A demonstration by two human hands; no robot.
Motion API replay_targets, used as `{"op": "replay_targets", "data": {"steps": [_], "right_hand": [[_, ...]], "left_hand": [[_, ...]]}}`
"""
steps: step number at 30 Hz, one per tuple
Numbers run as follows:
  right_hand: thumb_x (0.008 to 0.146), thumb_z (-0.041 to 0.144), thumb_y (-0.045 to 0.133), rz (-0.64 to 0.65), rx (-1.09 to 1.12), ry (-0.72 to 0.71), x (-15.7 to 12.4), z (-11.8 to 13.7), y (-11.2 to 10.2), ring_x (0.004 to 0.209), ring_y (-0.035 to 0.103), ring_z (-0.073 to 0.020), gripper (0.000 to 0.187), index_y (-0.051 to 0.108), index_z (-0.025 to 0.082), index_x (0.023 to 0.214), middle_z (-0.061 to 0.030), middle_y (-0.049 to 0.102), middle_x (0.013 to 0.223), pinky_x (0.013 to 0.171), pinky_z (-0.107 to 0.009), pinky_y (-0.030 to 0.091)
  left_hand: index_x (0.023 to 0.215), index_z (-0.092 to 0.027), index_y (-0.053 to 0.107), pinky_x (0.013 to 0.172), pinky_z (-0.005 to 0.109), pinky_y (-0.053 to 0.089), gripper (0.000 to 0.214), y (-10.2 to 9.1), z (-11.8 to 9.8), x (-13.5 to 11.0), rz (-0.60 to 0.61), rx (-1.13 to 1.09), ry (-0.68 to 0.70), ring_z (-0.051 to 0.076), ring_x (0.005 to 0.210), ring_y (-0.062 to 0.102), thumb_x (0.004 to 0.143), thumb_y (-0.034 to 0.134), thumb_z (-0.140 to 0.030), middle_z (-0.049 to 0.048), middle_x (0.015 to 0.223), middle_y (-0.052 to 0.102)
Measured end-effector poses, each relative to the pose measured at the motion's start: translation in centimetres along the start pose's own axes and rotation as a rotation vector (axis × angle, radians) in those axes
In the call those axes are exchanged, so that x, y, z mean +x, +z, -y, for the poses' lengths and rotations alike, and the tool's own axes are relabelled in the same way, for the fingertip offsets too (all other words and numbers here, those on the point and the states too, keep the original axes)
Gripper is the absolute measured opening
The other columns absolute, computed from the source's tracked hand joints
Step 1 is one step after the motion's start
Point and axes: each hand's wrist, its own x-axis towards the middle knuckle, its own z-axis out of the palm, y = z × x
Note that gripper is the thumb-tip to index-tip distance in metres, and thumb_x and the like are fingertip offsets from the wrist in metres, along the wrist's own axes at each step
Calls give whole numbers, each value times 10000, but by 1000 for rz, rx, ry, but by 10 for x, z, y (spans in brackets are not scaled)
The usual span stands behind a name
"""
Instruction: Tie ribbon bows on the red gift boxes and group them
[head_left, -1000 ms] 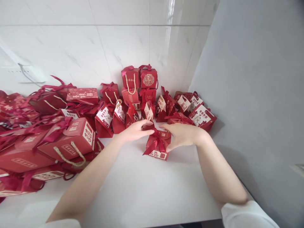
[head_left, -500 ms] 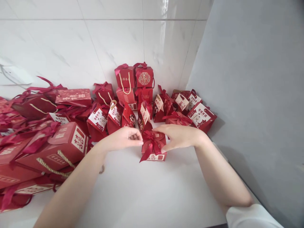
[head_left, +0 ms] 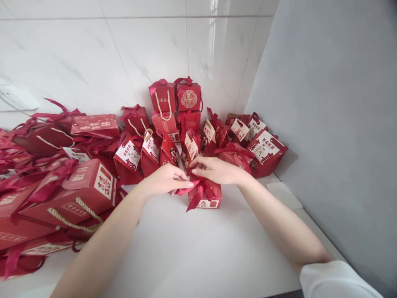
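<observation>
A small red gift box (head_left: pixel 217 191) rests on the white table with a crimson ribbon bow (head_left: pixel 201 191) tied on its top. At its left side my left hand (head_left: pixel 166 180) is closed, pinching a loop or end of the ribbon between thumb and fingers. My right hand (head_left: pixel 214 169) reaches over the back of the box from the right. Its thumb and fingertips are drawn together on the ribbon at the bow's upper left. The hand covers the box's rear top edge, and part of the ribbon is hidden by my fingers.
Red gift boxes with ribbons and rope handles are piled on the left (head_left: pixel 66 194). Behind my hands stand several peaked boxes (head_left: pixel 128 159) and a two-high stack (head_left: pixel 189 99) against the tiled wall (head_left: pixel 149 49). More boxes (head_left: pixel 266 151) stand right, beside a grey wall (head_left: pixel 335 107).
My left hand has gone from empty beside the box to pinching the ribbon. My right hand has moved from the box's right side up and left onto the bow. The box is slightly turned.
</observation>
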Motion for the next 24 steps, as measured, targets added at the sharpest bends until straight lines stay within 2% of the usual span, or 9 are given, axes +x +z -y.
{"op": "replay_targets", "data": {"steps": [3,6,9,16,21,24], "right_hand": [[906,255,577,48,88,-48,6,-7,5,873,629,-174,237,617,191,1131,-43,677,981,796,-319,498],[869,193,603,42,203,-52,10,-13,7,834,618,-154,276,620,175,1144,-32,660,939,774,-300,504],[882,240,607,23,273,-31,12,-18,8,792,603,-140,266,630,183,1141,-19,649,906,744,-290,499],[888,287,615,-41,269,-57,18,-20,16,795,623,-143,214,653,187,1073,-23,671,886,743,-288,501],[959,309,509,-142,97,-112,8,-7,6,850,626,-154,178,642,198,1001,-25,680,952,787,-298,478],[981,414,470,-108,-126,-106,-11,8,-10,790,596,-162,283,610,197,866,-27,657,891,720,-297,438]], "left_hand": [[784,-166,713,490,234,350,368,0,-4,-3,22,14,-2,86,502,442,756,700,-533,-3,627,614],[777,-182,722,497,231,351,343,2,-8,-6,37,75,-4,100,528,473,742,715,-523,-4,614,617],[759,-183,721,520,242,394,356,1,-11,-10,123,120,-33,129,557,545,739,710,-538,14,639,657],[689,-198,721,521,251,353,319,-7,-6,-9,292,220,-70,133,510,583,764,685,-505,10,612,657],[650,-206,738,554,256,413,294,-9,-7,-11,463,205,-45,152,543,609,740,725,-486,50,691,727],[695,-188,754,586,282,458,450,-11,-8,-14,516,194,-152,197,586,656,763,661,-623,92,713,741]]}}
